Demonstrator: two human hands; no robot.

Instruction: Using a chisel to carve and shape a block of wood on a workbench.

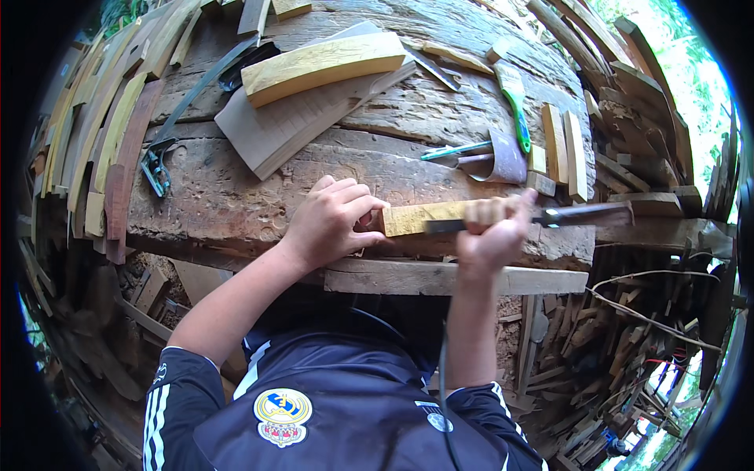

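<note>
My left hand (330,224) pinches the left end of a small yellow wood block (415,217) lying at the worn bench's (196,208) near edge. My right hand (495,228), slightly blurred, is closed round a long, dark tool, perhaps a file or rasp (577,213), held level across the block's right part. A pale board (455,278) runs along the bench front below both hands. Behind the block lie a curled purple sheet (491,169), a thin teal tool (444,151) and a green-handled brush (514,102). The block's right part is partly hidden by the tool and hand.
A curved wood piece (322,67) on a grey board (259,141) lies at the back. A teal bar clamp (155,169) is at left beside stacked strips (122,161). Short blocks (556,141) stand right. Piled offcuts (644,157) and a looped cord (660,328) are at the right.
</note>
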